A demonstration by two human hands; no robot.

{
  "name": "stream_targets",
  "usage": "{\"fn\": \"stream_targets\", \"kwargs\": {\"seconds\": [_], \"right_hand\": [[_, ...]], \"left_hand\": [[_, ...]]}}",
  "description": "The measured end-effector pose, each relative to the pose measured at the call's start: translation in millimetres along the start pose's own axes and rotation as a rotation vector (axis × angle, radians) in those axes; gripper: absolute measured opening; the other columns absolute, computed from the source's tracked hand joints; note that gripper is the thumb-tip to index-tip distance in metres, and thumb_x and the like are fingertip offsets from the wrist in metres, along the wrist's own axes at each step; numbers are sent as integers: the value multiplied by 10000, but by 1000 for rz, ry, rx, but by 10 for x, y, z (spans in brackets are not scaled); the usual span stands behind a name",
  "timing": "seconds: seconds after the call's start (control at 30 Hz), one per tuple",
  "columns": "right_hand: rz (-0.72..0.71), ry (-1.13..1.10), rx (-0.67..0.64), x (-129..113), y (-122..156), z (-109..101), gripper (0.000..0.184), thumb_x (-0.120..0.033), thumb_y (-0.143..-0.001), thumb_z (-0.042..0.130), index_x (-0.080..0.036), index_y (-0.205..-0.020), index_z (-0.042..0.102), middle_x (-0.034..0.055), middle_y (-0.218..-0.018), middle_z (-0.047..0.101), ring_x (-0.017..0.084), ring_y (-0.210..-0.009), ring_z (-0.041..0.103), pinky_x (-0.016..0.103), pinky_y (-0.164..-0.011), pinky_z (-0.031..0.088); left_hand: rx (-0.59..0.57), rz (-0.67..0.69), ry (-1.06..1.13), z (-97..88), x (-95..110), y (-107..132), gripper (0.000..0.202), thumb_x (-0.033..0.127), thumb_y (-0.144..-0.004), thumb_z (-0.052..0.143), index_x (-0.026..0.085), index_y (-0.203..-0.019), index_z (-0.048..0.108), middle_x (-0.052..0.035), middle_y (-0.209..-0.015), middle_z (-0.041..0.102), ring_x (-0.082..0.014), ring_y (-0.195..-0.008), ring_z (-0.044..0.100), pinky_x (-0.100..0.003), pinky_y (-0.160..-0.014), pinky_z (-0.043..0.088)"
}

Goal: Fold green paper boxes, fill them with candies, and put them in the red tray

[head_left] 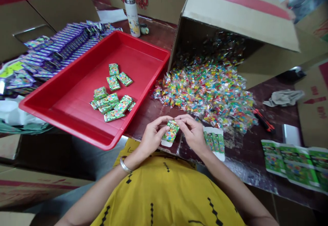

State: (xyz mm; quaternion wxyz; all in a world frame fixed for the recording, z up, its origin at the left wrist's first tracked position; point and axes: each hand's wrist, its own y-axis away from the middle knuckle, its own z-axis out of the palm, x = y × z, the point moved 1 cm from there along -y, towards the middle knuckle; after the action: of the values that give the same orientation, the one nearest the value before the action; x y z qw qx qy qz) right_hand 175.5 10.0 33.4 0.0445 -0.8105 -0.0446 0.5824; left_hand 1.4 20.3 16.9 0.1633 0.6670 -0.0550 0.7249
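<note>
Between both hands, at the table's front edge, is a small green printed candy box with a white flap sticking out at its lower end. My left hand grips the box along its left side, thumb on the front. At the upper right corner, the fingers of my right hand pinch the box's top end. Flat unfolded green cartons lie partly behind my right hand. Beyond the hands spreads a heap of small clear candy packets. Several filled-out green boxes lie in the red tray to the left.
A large cardboard box lies on its side, packets spilling out. Purple packs are stacked behind the tray. A bottle and a cup stand at the back. At right are a red-black cutter, a cloth and more flat cartons.
</note>
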Motion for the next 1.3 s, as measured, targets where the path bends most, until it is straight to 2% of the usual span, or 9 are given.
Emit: {"fn": "stream_targets", "kwargs": {"seconds": [0.13,0.23,0.37,0.5,0.6,0.83,1.0,1.17,1.3], "right_hand": [[-70,164,-73,189,-272,-87,259,-351,-977,500,-237,-913,724,60,-1041,681,208,-911,658,341,-782,533],[-192,548,-114,332,-593,-40,206,-274,-957,531,-245,-1098,678,78,-1157,659,238,-994,646,352,-833,505],[-143,931,-148,464,-884,148,269,-308,-931,583,-211,-1177,630,132,-1158,650,266,-880,658,351,-727,478],[-152,868,-147,534,-1002,168,144,-254,-916,589,-226,-1022,684,78,-1024,693,222,-832,654,309,-714,459],[-156,842,-124,522,-1017,27,144,-239,-929,548,-244,-934,692,34,-939,698,198,-796,644,301,-715,453],[-206,1108,-142,456,-883,-175,297,-276,-844,677,-234,-1136,643,110,-1170,619,267,-939,617,339,-706,447],[-120,752,-9,498,-878,-234,110,-276,-856,638,-215,-947,651,62,-941,658,207,-790,613,320,-687,459],[28,-7,77,241,-748,-233,403,-367,-773,744,-242,-1105,555,-15,-834,617,144,-600,609,272,-539,503],[30,-48,82,13,-554,-103,312,-413,-799,723,-239,-1014,578,-16,-801,621,133,-574,622,251,-512,508]], "left_hand": [[13,-68,64,-67,-112,-48,215,253,-784,716,172,-962,628,-30,-911,674,-163,-834,640,-268,-772,518],[80,-82,18,-153,-172,-76,261,286,-742,768,167,-838,557,12,-784,607,-114,-721,589,-220,-676,503],[148,-160,41,-264,-194,-42,359,328,-751,748,190,-987,514,32,-794,564,-97,-618,557,-194,-493,483],[142,-267,158,-340,-180,14,520,274,-699,767,172,-1165,559,28,-823,570,-115,-696,600,-303,-631,602],[108,-317,234,-386,-197,14,476,246,-667,781,137,-1108,640,-25,-926,637,-148,-806,635,-339,-737,609],[156,-365,440,-387,-267,-31,291,133,-616,749,136,-867,601,-23,-848,660,-148,-760,655,-359,-753,594],[60,-365,475,-334,-289,-24,410,175,-698,741,148,-1093,634,-76,-1047,682,-160,-847,663,-358,-828,564],[67,-234,243,-254,-349,-88,307,254,-734,751,140,-998,642,-51,-956,690,-147,-818,636,-286,-777,524],[35,-77,-21,-132,-291,-128,229,243,-755,722,150,-944,633,-28,-929,688,-156,-847,627,-278,-811,493]]}}
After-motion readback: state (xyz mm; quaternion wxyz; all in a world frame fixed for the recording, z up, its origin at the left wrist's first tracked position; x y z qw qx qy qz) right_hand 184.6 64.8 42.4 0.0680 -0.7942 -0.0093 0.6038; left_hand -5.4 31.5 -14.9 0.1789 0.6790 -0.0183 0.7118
